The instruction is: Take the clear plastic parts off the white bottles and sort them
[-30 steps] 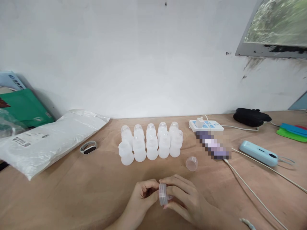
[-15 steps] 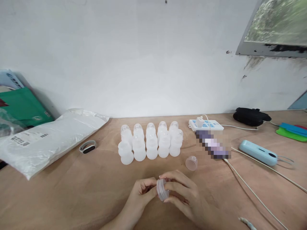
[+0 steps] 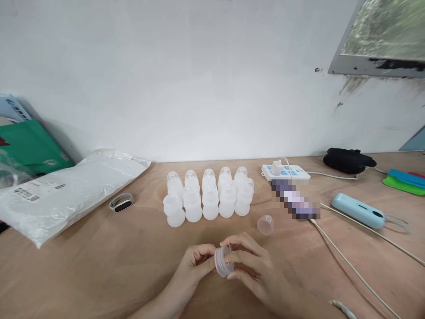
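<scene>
Both my hands meet low over the wooden table (image 3: 99, 261) near its front edge. My left hand (image 3: 194, 266) and my right hand (image 3: 255, 268) pinch a small clear plastic ring-shaped bottle part (image 3: 222, 261) between their fingertips. A loose clear cap (image 3: 265, 224) lies on its side just beyond my right hand. Further back stand two rows of small translucent white bottles (image 3: 209, 199); the front-left one (image 3: 174, 212) has no cap.
A white plastic bag (image 3: 66, 192) and green packets (image 3: 29, 148) lie at the left, with a wristband (image 3: 121, 203) beside them. At the right are a power strip (image 3: 285, 172), white cables (image 3: 348, 266), a light-blue device (image 3: 358, 211) and a black object (image 3: 348, 160).
The clear part has turned and tilted between my fingers, and both hands have shifted slightly away from me. Nothing else has moved.
</scene>
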The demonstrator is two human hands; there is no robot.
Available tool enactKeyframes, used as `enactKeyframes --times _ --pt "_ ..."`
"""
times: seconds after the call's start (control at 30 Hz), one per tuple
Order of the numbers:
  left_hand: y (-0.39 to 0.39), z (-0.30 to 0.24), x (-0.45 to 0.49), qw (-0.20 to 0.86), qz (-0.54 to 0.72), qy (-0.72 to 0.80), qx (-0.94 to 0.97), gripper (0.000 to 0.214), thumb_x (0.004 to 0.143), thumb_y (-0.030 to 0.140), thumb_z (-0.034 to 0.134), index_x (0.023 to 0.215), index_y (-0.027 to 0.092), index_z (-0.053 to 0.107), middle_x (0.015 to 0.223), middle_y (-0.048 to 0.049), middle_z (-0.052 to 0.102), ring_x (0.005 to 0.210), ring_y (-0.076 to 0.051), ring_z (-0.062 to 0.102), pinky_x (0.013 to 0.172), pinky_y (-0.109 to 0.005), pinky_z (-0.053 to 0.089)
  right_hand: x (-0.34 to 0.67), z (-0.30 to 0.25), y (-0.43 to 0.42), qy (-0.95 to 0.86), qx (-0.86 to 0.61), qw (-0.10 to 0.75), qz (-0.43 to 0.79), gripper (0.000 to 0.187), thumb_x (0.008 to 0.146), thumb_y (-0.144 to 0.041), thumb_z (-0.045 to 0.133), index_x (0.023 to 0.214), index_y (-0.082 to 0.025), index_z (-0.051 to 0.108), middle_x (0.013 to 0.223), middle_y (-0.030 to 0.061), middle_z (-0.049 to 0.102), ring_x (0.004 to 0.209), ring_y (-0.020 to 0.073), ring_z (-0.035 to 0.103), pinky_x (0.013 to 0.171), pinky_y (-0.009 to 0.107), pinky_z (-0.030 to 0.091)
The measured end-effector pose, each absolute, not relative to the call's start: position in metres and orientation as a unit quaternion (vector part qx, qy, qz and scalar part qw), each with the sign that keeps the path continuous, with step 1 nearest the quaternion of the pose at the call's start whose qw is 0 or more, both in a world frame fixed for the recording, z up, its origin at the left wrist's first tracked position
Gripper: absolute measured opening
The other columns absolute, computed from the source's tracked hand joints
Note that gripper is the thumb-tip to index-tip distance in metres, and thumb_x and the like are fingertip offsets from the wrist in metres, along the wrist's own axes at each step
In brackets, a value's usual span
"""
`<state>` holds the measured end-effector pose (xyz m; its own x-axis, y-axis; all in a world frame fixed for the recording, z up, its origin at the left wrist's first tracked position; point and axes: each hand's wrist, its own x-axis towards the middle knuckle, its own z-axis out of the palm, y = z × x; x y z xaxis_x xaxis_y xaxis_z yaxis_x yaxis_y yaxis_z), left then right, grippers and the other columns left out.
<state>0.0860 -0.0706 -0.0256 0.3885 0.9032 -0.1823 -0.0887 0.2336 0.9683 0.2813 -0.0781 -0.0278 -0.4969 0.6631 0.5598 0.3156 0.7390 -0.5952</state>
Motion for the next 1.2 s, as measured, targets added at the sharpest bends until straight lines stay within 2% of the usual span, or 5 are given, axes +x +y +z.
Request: enactKeyframes --times 0.3,0.53,0.73,0.97,1.2 --pt "-0.072 -0.02 0.086 0.665 0.358 0.432 0.492 0.029 0.07 0.045 0.078 0.063 0.017 0.073 0.064 0.0012 0.062 0.068 -0.015 0.05 0.07 -0.025 0.038 0.28 -0.031 -0.078 -0.797 -0.322 0.431 0.275 0.019 0.08 -0.013 0.078 0.093 -0.023 0.07 0.109 0.0046 0.072 0.097 0.0186 0.071 0.087 0.029 0.057" --pt "-0.072 -0.022 0.088 0.643 0.354 0.421 0.533 0.039 0.072 0.049 0.075 0.057 0.016 0.062 0.058 0.0032 0.052 0.063 -0.013 0.042 0.064 -0.024 0.033 0.279 -0.037 -0.079 -0.789 -0.326 0.438 0.28 0.021 0.079 -0.015 0.08 0.094 -0.024 0.07 0.109 0.0041 0.074 0.095 0.019 0.072 0.087 0.031 0.058" --pt "-0.071 -0.029 0.086 0.637 0.355 0.406 0.551 0.041 0.076 0.05 0.072 0.058 0.016 0.058 0.06 0.0032 0.05 0.062 -0.013 0.04 0.061 -0.024 0.032 0.278 -0.034 -0.082 -0.718 -0.41 0.44 0.35 0.043 0.064 -0.009 0.086 0.1 -0.024 0.067 0.094 0.0013 0.073 0.085 0.0198 0.072 0.077 0.03 0.06" --pt "-0.073 -0.033 0.086 0.63 0.355 0.388 0.571 0.04 0.08 0.05 0.072 0.062 0.016 0.058 0.064 0.0024 0.052 0.065 -0.014 0.044 0.065 -0.025 0.036 0.279 -0.032 -0.083 -0.781 -0.347 0.401 0.328 0.048 0.078 -0.022 0.08 0.123 -0.023 0.062 0.099 0.0053 0.067 0.089 0.02 0.067 0.081 0.032 0.059" --pt "-0.075 -0.034 0.089 0.6 0.339 0.38 0.617 0.042 0.084 0.053 0.065 0.065 0.018 0.051 0.064 0.0041 0.043 0.065 -0.014 0.038 0.064 -0.024 0.033 0.276 -0.033 -0.084 -0.778 -0.326 0.406 0.353 0.037 0.077 -0.025 0.081 0.111 -0.02 0.068 0.091 0.0033 0.059 0.079 0.0167 0.063 0.072 0.029 0.056"
